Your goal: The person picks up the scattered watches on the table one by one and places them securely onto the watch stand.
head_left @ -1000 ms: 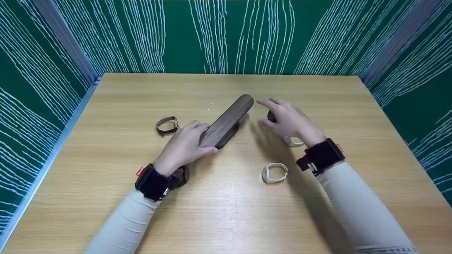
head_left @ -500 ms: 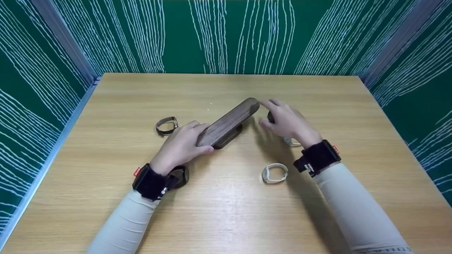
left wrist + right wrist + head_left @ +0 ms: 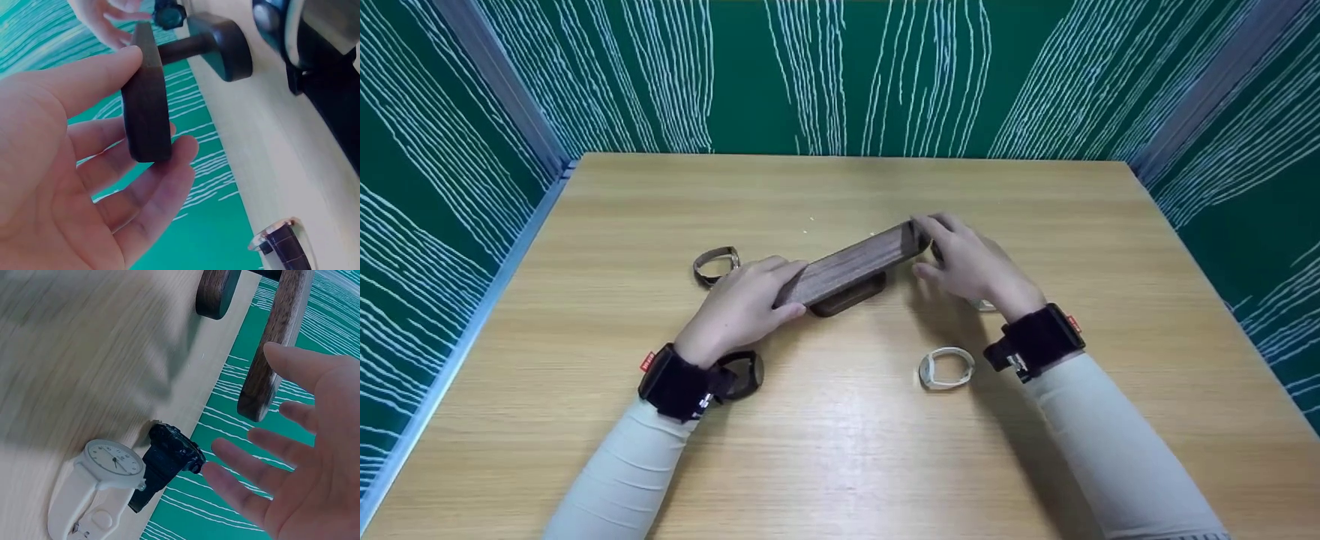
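A dark wooden T-bar watch stand point(image 3: 847, 262) is held tilted in the middle. Its small base point(image 3: 230, 50) and short post show in the left wrist view. My left hand point(image 3: 742, 300) grips the left end of its top bar, thumb on one side and fingers on the other. At the bar's right end is my right hand point(image 3: 975, 262), its fingertips at or against the wood. In the right wrist view the right thumb lies over the bar point(image 3: 275, 332), with the other fingers loosely extended. A black watch point(image 3: 174, 453) and a white watch point(image 3: 115, 467) stand below that hand.
A brown-strapped watch point(image 3: 715, 266) sits left of the stand. Near my left wrist is a black watch point(image 3: 746, 375). Another white watch point(image 3: 946, 369) lies in front, on the wooden table point(image 3: 840, 457). Green walls with white lines surround the table's back and sides.
The top bar has swung clockwise, its right end coming nearer and rightward to my right fingertips. My left hand keeps its grip and the right hand has barely moved.
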A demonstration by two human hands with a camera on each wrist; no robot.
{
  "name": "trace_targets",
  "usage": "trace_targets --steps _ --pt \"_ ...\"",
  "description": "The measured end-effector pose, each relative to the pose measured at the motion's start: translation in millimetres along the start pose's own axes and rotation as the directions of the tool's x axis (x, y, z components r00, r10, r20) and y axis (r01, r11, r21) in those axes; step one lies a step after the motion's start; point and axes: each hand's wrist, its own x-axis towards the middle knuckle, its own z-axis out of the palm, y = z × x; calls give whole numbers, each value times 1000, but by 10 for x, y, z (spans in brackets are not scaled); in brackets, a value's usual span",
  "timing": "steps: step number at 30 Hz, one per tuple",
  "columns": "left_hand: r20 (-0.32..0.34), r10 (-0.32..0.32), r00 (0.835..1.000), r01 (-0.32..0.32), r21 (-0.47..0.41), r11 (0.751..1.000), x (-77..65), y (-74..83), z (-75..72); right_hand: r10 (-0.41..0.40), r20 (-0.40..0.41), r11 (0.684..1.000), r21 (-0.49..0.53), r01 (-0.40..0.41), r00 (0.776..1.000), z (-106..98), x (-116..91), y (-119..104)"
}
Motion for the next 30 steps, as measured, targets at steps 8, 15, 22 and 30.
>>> trace_targets --steps 8,15,22,30 --pt "23 0 1000 0 -12 1000 -7 -23 -10 -6 17 1000 -18 7 1000 28 -24 -31" --pt "44 -26 999 26 -8 1000 3 -53 -27 -44 -17 999 3 44 999 38 -76 -32" --pt "17 -23 1000 23 -21 1000 12 -88 -44 -98 -72 995 12 99 993 61 -126 -10" --pt "-10 -44 999 44 -22 999 22 -120 -41 -108 -102 992 59 114 989 76 -194 19"
